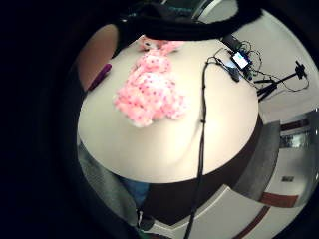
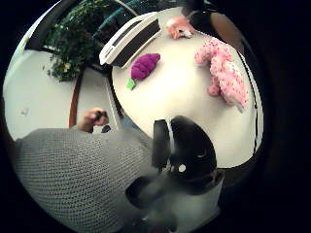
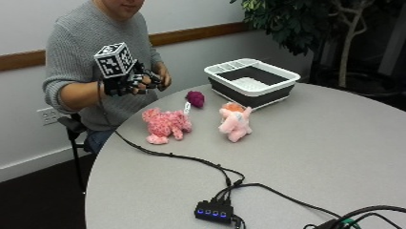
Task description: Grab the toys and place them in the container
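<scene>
Gloved hands raised, touching nothing.

Office or meeting room set up for recording, as far as I can see.

I see a round grey desk against a plain wall with a wooden rail and a wall socket at about 9 o'clock; a large potted plant stands at 1 o'clock, a lit USB hub with cables sits at 6 o'clock, and a camera tripod stands on the floor beyond the desk.
</scene>
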`<action>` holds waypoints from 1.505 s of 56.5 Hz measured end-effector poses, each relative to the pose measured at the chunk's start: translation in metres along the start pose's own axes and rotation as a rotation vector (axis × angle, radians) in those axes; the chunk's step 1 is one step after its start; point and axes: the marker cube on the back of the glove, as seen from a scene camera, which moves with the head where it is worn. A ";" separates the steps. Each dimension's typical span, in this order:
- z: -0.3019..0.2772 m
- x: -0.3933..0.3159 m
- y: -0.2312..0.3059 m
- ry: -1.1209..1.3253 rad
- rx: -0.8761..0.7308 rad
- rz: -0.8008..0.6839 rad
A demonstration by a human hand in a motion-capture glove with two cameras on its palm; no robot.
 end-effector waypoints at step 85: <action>0.122 0.047 -0.112 0.202 -0.336 0.263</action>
